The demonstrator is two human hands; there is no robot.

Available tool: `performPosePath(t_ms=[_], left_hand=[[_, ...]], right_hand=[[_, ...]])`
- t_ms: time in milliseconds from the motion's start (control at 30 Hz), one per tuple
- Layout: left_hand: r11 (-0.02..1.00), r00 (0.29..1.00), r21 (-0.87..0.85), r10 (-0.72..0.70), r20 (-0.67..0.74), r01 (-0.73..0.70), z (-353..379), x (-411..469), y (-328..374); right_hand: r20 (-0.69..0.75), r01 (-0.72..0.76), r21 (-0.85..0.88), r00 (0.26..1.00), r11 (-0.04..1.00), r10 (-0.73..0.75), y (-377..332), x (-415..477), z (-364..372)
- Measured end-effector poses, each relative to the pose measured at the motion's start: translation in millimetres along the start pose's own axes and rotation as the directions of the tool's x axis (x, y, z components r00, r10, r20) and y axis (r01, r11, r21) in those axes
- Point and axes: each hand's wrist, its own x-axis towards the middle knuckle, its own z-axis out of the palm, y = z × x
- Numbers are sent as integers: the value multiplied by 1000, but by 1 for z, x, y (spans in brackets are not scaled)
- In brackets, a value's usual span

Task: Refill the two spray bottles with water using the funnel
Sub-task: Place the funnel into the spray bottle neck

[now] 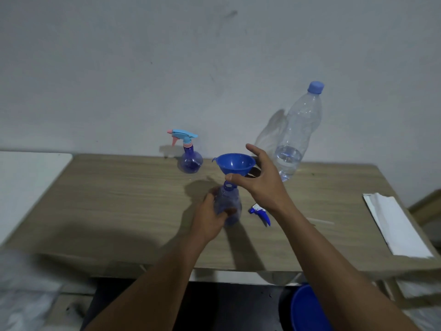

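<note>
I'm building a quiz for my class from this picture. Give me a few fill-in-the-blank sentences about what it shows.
The left hand grips the open spray bottle; its removed trigger head lies on the ____ beside it.
The right hand holds a funnel coloured ____.
The water bottle at the back has its cap ____ (on/off).
Missing words: table; blue; on.

Wood-grain table (119, 199) against a scuffed pale wall (143, 68), dim light.
</note>
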Motion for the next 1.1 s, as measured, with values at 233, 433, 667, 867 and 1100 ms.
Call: performPosePath(t_ms=[233, 433, 667, 867, 1100], left_hand=[[1000, 999, -11, -21, 29, 21, -2, -1, 2], [999, 999, 18, -34, 16, 34, 0, -1, 0], [998, 1000, 65, 16, 4, -16, -3, -5, 6], [999, 999, -48, -18, -47, 15, 1, -4, 7], [999, 999, -36, -29, -43, 27, 1, -5, 11]], right_hand=[[-14, 27, -63, 1000, 998, -27, 10, -4, 8], [-6, 47, -95, 999, 994, -48, 21, -5, 13], [23, 61, -173, 998, 983, -58, 24, -9, 14], [28, 69, -253, 998, 965, -64, 24, -13, 11], [42, 49, -279, 998, 959, -39, 20, -13, 10]])
